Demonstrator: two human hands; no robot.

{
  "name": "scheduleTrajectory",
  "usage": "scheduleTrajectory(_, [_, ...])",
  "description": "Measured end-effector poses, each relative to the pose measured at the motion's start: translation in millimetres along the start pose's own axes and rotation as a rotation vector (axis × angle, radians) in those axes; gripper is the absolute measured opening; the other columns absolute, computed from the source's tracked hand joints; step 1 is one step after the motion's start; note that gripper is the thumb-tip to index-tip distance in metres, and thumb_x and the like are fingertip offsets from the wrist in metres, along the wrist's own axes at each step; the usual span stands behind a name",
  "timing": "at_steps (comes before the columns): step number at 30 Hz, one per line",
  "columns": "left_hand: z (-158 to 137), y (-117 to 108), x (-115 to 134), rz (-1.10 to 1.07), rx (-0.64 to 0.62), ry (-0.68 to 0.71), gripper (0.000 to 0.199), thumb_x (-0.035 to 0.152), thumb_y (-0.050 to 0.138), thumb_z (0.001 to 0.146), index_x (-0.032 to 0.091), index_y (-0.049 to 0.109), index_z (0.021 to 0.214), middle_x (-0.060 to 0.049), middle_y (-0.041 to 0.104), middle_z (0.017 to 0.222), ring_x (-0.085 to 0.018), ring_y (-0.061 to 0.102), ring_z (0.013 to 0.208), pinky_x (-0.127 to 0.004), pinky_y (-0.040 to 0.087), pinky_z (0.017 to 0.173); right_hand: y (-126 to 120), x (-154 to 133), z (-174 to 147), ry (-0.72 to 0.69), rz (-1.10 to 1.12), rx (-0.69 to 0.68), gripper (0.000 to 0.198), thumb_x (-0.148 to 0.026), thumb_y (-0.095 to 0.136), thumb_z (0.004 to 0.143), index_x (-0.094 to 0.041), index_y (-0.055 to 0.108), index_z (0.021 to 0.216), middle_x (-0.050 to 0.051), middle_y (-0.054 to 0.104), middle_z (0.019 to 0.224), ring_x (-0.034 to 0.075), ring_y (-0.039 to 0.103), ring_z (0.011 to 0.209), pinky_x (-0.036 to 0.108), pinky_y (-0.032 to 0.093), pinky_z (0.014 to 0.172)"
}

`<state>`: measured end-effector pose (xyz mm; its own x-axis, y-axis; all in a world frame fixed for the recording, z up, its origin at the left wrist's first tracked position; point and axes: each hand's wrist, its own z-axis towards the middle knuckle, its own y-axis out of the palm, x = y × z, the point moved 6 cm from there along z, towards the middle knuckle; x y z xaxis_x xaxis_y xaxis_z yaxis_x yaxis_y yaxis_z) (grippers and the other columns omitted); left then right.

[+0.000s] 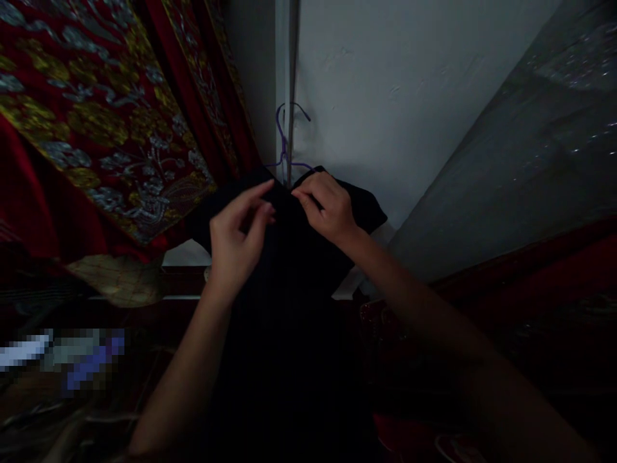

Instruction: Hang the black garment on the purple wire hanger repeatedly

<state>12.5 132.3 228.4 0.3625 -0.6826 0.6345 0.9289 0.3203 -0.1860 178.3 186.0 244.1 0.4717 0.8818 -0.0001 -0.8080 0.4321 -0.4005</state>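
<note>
A black short-sleeved garment (289,276) hangs on a thin purple hanger (283,145), whose hook shows above the collar. At the right side of the neckline, my right hand (328,204) is closed, thumb and index finger pinching the fabric edge. My left hand (241,231) is in front of the garment's left shoulder, its index finger stretched out and the thumb apart from it. Nothing shows between those left fingers. In the dim light, the folds and any fastenings on the black fabric cannot be made out.
Red cloth with gold and silver embroidery (96,122) hangs at the left. Behind the hanger is a pale wall panel (385,83) with a vertical metal strip (288,58). Clear plastic sheeting (511,148) covers something at the right. A patterned bag-like item (120,280) lies lower left.
</note>
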Motion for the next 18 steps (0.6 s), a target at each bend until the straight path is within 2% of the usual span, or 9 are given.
scheduleTrajectory(3, [35.6,14.3,12.1,0.156,-0.160,0.164,0.026,0.032,0.063,0.093,0.017,0.075,0.109,-0.004,0.072,0.089,-0.016,0.065,0.079,-0.026,0.049,0.075,-4.4,-0.1,4.3,-0.028,-0.020,-0.024,0.030,-0.035,0.048,0.104,-0.022,0.059,0.080,0.003,0.062,0.081,0.019,0.060,0.081,0.039,0.051,0.078])
scheduleTrajectory(5, [44.4,23.0,11.6,0.208,-0.232,0.196,0.020,0.031,0.065,0.091,0.015,0.077,0.094,-0.005,0.071,0.085,-0.016,0.063,0.078,-0.026,0.046,0.074,-4.6,2.6,4.9,-0.033,-0.032,-0.026,0.031,-0.038,0.049,0.104,-0.022,0.060,0.079,0.003,0.063,0.081,0.020,0.060,0.082,0.040,0.051,0.081])
scheduleTrajectory(8, [46.2,26.4,2.5,0.101,-0.173,0.110,0.022,0.032,0.063,0.091,0.014,0.074,0.084,-0.004,0.069,0.080,-0.016,0.061,0.074,-0.025,0.043,0.070,-0.2,8.4,2.7,-0.052,-0.041,-0.017,0.032,-0.044,0.053,0.101,-0.022,0.061,0.079,0.002,0.062,0.079,0.021,0.060,0.082,0.042,0.050,0.084])
scheduleTrajectory(13, [39.8,32.7,-26.8,-0.210,-0.062,-0.185,0.023,0.034,0.067,0.087,0.014,0.069,0.075,0.002,0.058,0.062,-0.010,0.048,0.056,-0.022,0.035,0.055,10.8,14.4,5.8,-0.152,-0.032,-0.008,0.032,-0.048,0.056,0.099,-0.023,0.061,0.079,0.002,0.063,0.082,0.021,0.057,0.082,0.041,0.048,0.083])
scheduleTrajectory(15, [39.9,30.8,-30.1,-0.196,-0.015,-0.191,0.022,0.033,0.067,0.086,0.014,0.068,0.074,0.002,0.058,0.062,-0.009,0.047,0.055,-0.022,0.035,0.054,15.8,12.9,8.2,-0.224,-0.066,-0.040,0.031,-0.045,0.053,0.101,-0.023,0.061,0.080,0.003,0.063,0.082,0.020,0.055,0.082,0.039,0.046,0.081])
scheduleTrajectory(18, [45.3,20.4,-25.2,-0.107,0.069,-0.121,0.023,0.034,0.069,0.086,0.014,0.068,0.075,0.002,0.059,0.062,-0.010,0.050,0.056,-0.021,0.036,0.054,26.3,2.9,-1.3,-0.401,-0.150,-0.127,0.023,-0.034,0.049,0.103,-0.024,0.062,0.086,0.003,0.063,0.083,0.021,0.052,0.082,0.037,0.042,0.076])
